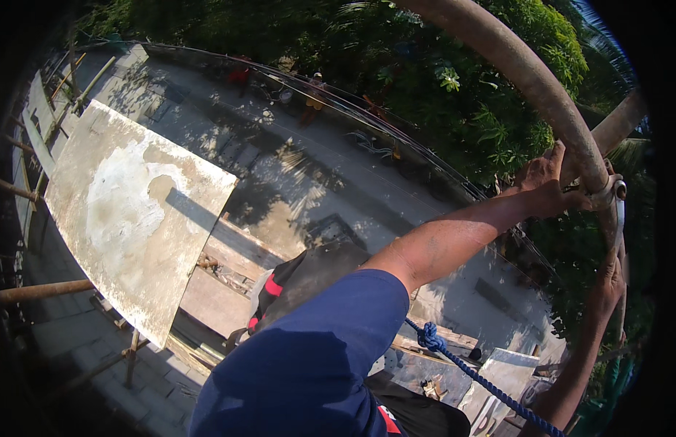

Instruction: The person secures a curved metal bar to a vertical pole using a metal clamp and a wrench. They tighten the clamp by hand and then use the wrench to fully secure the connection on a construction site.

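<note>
At the right, two rusty scaffold pipes cross: a thick one [524,65] arching down from the top and another [623,120] passing behind it. My left hand [543,186] is closed about the crossing pipe beside the joint, though its far fingers are hidden. A metal clamp [604,195] sits at the joint, just past my left fingertips. Lower down, my right hand [610,280] is closed on a long, slim metal tool [619,226], apparently a wrench, whose ringed upper end is at the clamp. A blue rope [491,386] with a knot runs below my left arm.
A large plaster-smeared board [134,211] lies on the scaffold at left, with wooden planks [243,247] beside it. Far below is a paved road [338,182], where a person [315,95] is near the cables [367,113]. Leafy trees [454,80] rise behind the pipes.
</note>
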`<state>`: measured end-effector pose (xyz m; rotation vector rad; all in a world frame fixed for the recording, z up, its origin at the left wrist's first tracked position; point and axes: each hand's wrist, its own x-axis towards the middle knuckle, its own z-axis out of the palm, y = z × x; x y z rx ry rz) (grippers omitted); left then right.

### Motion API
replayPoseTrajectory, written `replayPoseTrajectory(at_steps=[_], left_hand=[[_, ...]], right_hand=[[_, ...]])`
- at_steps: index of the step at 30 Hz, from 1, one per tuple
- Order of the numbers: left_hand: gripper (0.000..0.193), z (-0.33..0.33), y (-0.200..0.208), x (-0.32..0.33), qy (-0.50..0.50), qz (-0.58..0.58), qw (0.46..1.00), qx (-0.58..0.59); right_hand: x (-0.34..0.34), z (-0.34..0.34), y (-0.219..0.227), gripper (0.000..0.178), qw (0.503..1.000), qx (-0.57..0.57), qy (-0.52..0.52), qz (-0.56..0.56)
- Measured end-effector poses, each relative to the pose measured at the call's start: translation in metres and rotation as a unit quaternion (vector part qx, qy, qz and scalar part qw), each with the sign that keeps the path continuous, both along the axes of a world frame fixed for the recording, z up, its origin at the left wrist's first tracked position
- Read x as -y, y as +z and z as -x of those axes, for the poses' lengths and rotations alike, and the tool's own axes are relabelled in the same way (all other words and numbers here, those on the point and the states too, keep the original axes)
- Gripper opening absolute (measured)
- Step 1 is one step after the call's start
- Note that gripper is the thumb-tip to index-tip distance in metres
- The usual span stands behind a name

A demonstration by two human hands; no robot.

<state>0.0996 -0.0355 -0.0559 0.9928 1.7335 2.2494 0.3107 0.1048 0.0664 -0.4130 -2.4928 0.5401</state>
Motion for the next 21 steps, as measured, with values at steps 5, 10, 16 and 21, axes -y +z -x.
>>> replayPoseTrajectory(at_steps=[5,10,16,21], left_hand=[[0.126,0.009,0.004,0.022,-0.049,-0.137,0.989,0.018],[0.094,0.046,0.042,0.064,-0.070,-0.498,0.862,0.060],[0.049,0.047,0.066,0.100,-0.174,-0.538,0.806,0.175],[0.037,0.045,0.071,0.099,-0.147,-0.539,0.806,0.196]], right_hand=[[-0.003,-0.013,0.019,0.035,0.981,0.114,-0.056,0.146],[0.007,-0.017,0.030,0.039,0.966,0.154,0.044,0.200],[0.016,-0.016,0.036,0.044,0.944,0.174,0.022,0.280],[0.019,-0.008,0.018,0.047,0.986,0.089,0.007,0.144]])
